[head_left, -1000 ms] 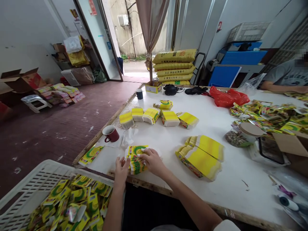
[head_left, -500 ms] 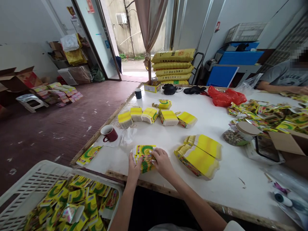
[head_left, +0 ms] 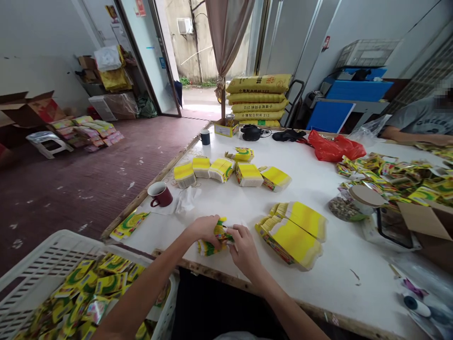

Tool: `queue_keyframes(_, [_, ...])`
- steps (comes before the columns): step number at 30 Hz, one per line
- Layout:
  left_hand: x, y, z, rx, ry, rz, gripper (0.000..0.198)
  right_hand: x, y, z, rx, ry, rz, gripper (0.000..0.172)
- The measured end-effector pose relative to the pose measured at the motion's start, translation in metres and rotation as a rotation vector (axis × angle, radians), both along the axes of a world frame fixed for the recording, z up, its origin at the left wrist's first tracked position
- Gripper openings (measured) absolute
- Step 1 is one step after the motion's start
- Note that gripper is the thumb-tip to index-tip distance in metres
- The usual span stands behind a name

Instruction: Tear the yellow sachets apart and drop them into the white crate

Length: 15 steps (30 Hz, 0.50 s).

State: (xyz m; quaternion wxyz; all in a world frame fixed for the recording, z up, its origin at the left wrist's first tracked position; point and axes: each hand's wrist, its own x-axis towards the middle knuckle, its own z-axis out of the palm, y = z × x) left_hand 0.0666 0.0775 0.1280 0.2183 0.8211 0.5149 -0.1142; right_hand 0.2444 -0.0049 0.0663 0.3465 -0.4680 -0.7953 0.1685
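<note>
Near the table's front edge, a small bunch of yellow-green printed cartons (head_left: 208,248) lies between my hands. My left hand (head_left: 205,228) reaches over it from the left, fingers curled round a carton. From the right, my right hand (head_left: 244,245) pinches the right end of that carton; its fingertips partly hide the edge. To the right lies a large fanned stack of flat yellow cartons (head_left: 297,231). Beyond my hands, several smaller stacks of yellow cartons (head_left: 249,174) stand in a row. A white plastic basket (head_left: 42,264) of yellow-green cartons sits at lower left, partly behind my left forearm.
A maroon mug (head_left: 161,194) and crumpled tissue (head_left: 186,199) are left of my hands. Farther right are a lidded jar (head_left: 348,205), a red plastic bag (head_left: 332,145) and a heap of cartons (head_left: 399,177). Another person's sleeve (head_left: 406,118) shows at far right.
My left hand has turned from the left side of the bunch to over its top, its forearm now crossing the basket. The right hand stays at the right end.
</note>
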Motion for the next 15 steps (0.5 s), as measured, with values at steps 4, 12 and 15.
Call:
queue_keyframes(4, [0.011, -0.025, -0.005, 0.058, 0.052, 0.033, 0.071, 0.007, -0.014, 0.007, -0.046, -0.091, -0.028, 0.043])
queue_keyframes(12, [0.018, -0.042, -0.017, 0.191, 0.111, 0.084, 0.07, 0.009, 0.011, 0.02, -0.21, -0.151, 0.014, 0.04])
queue_keyframes(15, [0.015, -0.028, -0.019, 0.201, 0.094, 0.061, 0.067, 0.004, 0.021, 0.024, -0.239, -0.196, -0.062, 0.032])
